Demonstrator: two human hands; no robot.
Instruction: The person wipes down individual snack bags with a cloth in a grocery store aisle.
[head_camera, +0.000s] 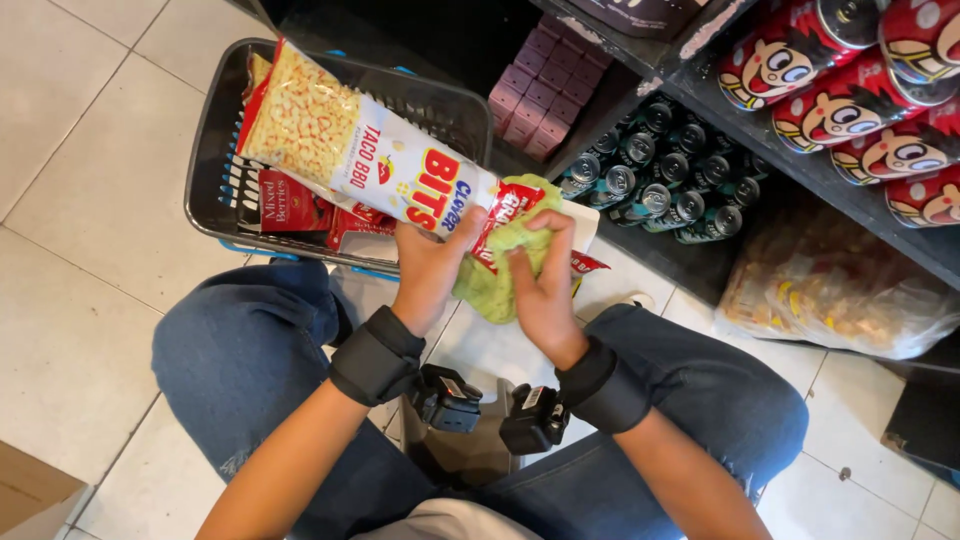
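While the left hand (432, 262) clamps the long snack bag's (350, 140) end, the right hand (540, 280) presses a green cloth (495, 285) against it; the bag stretches toward ten o'clock over the basket (215, 150).

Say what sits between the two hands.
Head view: a crumpled green cloth lies between left hand and right hand, against the long snack bag.

Even, bright overhead light; soft shadows fall beneath the knees on the tiled floor (90, 150). Glare spots mark the can tops (650, 195) on the dim lower shelf. Focus is sharp centrally, with mild wide-angle bending at the edges.
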